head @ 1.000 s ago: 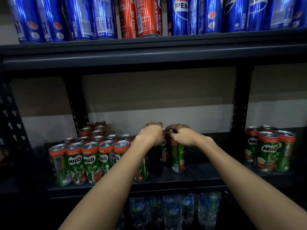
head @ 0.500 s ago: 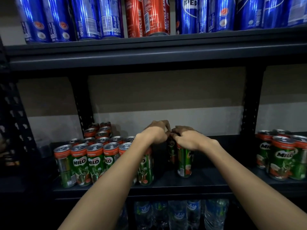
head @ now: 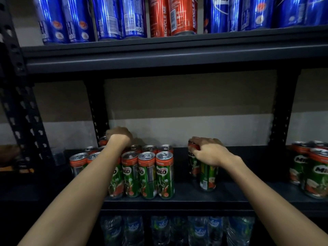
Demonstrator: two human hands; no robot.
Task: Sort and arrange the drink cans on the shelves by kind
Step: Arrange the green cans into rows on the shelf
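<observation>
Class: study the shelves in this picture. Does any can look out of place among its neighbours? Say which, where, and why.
Yes. On the top shelf, two red cans stand wedged between runs of blue Pepsi cans, breaking a row otherwise of one kind. Nothing looks spilled, tipped or dented.

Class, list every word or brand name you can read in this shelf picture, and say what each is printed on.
"MILO": green cans on the middle shelf.
"RECYCLE ME": red cans on the top shelf.
"PEP", cut off by the frame: blue can on the top shelf.
Small print on the cans and the water bottle labels below: too blurred to read.
</observation>
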